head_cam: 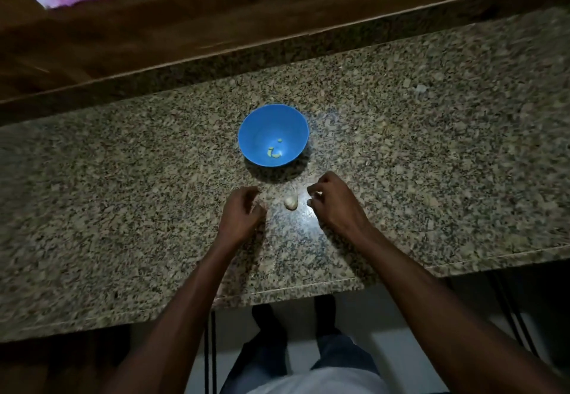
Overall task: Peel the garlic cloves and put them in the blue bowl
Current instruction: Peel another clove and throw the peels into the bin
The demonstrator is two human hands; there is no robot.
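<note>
The blue bowl (256, 128) stands on the speckled granite counter (123, 196), with a few yellowish peeled cloves (274, 153) in its bottom. Just in front of the bowl a pale garlic piece (291, 201) lies on the stone, between my two hands. My left hand (242, 213) hovers to its left with loosely curled fingers, and nothing shows in it. To the right of the piece, my right hand (334, 200) has its fingers curled, and its fingertips pinch a small pale bit of garlic (310, 201). Neither hand touches the garlic piece on the counter.
A small pale scrap (421, 88) lies on the counter at the far right. A dark wooden ledge (216, 23) runs along the back. The counter's front edge (293, 290) is close to my body; my legs show below it.
</note>
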